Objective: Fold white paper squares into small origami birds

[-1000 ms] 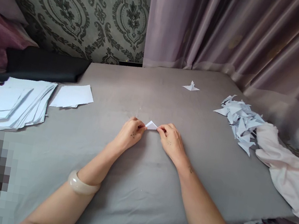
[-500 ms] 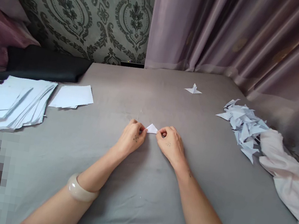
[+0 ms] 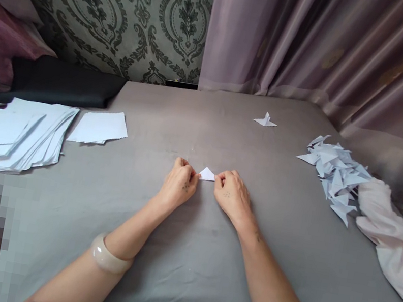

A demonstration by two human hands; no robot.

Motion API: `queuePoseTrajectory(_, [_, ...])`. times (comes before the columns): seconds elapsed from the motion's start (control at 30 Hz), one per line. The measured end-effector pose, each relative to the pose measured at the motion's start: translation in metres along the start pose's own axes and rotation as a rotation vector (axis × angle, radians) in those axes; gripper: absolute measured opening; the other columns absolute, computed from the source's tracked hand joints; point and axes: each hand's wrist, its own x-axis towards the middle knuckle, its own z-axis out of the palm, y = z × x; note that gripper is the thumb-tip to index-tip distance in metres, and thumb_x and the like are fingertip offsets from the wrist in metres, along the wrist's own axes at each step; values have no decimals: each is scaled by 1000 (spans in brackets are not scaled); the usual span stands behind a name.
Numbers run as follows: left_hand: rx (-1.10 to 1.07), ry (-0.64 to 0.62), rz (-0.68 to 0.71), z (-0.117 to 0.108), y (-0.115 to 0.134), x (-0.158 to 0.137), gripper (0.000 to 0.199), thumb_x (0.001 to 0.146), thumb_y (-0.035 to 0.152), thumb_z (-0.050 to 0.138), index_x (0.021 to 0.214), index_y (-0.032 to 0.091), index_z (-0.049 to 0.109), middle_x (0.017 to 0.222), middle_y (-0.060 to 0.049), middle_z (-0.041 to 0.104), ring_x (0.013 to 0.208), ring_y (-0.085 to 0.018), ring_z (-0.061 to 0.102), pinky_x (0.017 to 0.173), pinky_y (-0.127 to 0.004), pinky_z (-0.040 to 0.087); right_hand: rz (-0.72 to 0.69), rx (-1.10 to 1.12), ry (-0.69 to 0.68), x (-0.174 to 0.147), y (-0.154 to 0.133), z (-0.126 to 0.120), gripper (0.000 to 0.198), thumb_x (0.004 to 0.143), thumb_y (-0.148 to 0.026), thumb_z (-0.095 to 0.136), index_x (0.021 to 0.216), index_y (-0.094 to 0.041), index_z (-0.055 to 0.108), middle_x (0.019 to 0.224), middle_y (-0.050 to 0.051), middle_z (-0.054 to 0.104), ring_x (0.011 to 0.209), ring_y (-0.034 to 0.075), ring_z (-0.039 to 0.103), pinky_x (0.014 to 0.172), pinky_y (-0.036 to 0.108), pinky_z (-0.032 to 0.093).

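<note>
A small white folded paper [image 3: 207, 174], triangular with its peak pointing away from me, is held between my hands just over the grey cloth. My left hand [image 3: 180, 182] pinches its left corner, fingers closed. At the opposite corner, my right hand [image 3: 232, 193] grips the paper between thumb and fingertips. Parts of both corners are hidden by the fingers. A pale bangle [image 3: 110, 255] circles my left forearm.
Stacked white sheets [image 3: 14, 135] lie at the left, beside a smaller paper pile [image 3: 99, 127]. Behind them is a black folded item [image 3: 65, 84]. Folded paper pieces [image 3: 333, 168] are heaped at the right near a pale cloth [image 3: 390, 224]; one folded paper piece [image 3: 265, 121] stands at the back.
Both hands keep hold of the folded paper's corners, with only a slight shift of the fingers. The whole view has moved a little.
</note>
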Motion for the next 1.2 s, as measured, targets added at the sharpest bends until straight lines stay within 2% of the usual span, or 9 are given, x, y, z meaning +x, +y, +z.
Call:
queuePoseTrajectory(0.27, [177,-29,14,-1,6,-3,19,92,27,46,88,13,59,106,-14,51,80,-19,58,63,-30,48,36,-107,9,-6,-13,1,28,96,-28,37,101,-16,61,106,14,61,89,24,64,69,32,43])
queuePoseTrajectory(0.43, [204,-69,-36,-5,10,-2,21,93,29,46,90,13,59,108,-13,51,80,-19,59,62,-30,46,44,-120,10,-6,-14,3,26,95,-28,38,103,-14,59,106,16,60,87,24,64,68,33,43])
queuePoseTrajectory(0.6, [189,-77,-32,-7,7,-4,21,94,33,46,90,16,56,107,-10,52,75,-16,57,60,-28,43,27,-70,15,-3,-5,1,19,95,-31,44,99,-17,57,102,11,62,87,21,63,68,30,41])
queuePoseTrajectory(0.7, [212,-23,29,-4,4,-5,18,95,32,44,93,17,54,104,-10,52,81,-19,55,64,-29,44,47,-54,27,-4,-1,-2,17,95,-31,45,97,-18,57,102,10,63,85,20,62,67,30,39])
queuePoseTrajectory(0.8, [228,24,195,-1,1,-5,13,94,21,39,96,17,52,101,-10,52,88,-21,51,76,-32,44,79,-75,44,-5,2,-2,17,96,-29,43,99,-19,56,104,10,63,85,20,63,64,29,37])
queuePoseTrajectory(0.87, [223,0,308,0,-1,-3,19,93,13,34,96,18,52,99,-9,54,88,-21,48,79,-32,43,69,-79,55,-6,5,-1,16,96,-27,42,101,-19,55,106,10,63,85,21,63,63,29,37])
queuePoseTrajectory(1.03, [180,-43,354,1,-3,0,24,92,9,32,95,19,54,97,-7,57,89,-20,49,78,-30,43,-53,121,205,-6,18,3,14,92,-21,45,94,-19,59,97,7,65,84,18,61,72,28,42])
queuePoseTrajectory(1.13, [173,-36,350,1,-3,0,24,93,10,33,95,19,56,99,-7,57,91,-20,50,79,-29,43,-225,267,308,-11,19,7,24,90,-12,39,99,-19,60,100,7,65,93,17,60,83,27,44])
queuePoseTrajectory(1.2, [173,-21,346,2,-4,0,23,93,12,35,96,18,57,99,-8,58,92,-20,50,80,-29,43,-346,279,281,-18,14,11,31,90,-9,35,103,-20,61,105,6,65,100,16,58,88,27,43])
